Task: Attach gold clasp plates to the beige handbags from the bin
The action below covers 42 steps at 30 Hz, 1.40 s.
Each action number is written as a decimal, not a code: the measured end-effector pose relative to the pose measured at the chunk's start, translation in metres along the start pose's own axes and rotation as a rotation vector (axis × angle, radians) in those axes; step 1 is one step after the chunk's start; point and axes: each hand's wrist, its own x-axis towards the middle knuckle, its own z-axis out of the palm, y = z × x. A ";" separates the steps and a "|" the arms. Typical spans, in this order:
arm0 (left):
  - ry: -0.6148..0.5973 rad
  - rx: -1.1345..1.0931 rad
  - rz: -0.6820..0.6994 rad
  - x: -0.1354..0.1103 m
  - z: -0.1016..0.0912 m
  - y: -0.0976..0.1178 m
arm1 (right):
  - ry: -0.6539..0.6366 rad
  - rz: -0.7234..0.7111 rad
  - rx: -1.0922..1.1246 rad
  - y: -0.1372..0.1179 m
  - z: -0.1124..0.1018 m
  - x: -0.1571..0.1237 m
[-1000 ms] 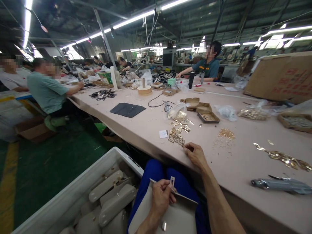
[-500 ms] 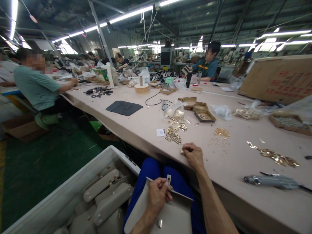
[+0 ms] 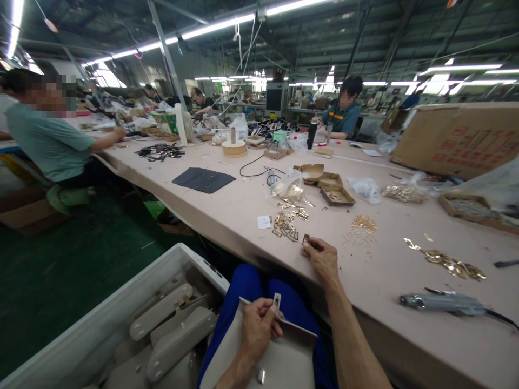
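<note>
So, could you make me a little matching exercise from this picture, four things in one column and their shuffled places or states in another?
1. right hand
2. white bin
3. grey corded tool
4. left hand

A. lying on the table
B. gripping a beige sheet
C. pinching a small metal piece
D. containing several beige parts

Pairs: 1-C, 2-D, 3-A, 4-B

A worktable [image 3: 227,216] and metal fittings [image 3: 285,226] show a workshop

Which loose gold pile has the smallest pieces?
The middle pile, beyond the right hand: tiny bits, unlike the larger flat pieces in the left pile and far-right pile.
</note>
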 end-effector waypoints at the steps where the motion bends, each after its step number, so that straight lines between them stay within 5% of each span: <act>1: 0.000 -0.003 0.000 0.000 0.000 0.000 | 0.009 0.017 0.012 0.002 0.000 0.002; 7: -0.006 -0.011 -0.006 -0.001 0.000 0.001 | 0.110 0.119 -0.063 0.003 -0.002 0.026; 12: 0.001 -0.016 -0.001 0.000 0.000 0.001 | 0.299 -0.169 -0.591 -0.008 0.001 0.042; 22: 0.005 -0.007 -0.015 0.001 0.001 0.000 | 0.118 -0.094 -0.955 -0.014 0.045 0.022; 36: 0.007 -0.012 -0.013 0.001 0.001 -0.001 | -0.004 0.031 -1.153 -0.029 0.048 0.035; 42: 0.014 -0.031 -0.018 -0.001 0.001 0.002 | -0.158 -0.008 -1.173 -0.029 0.041 0.053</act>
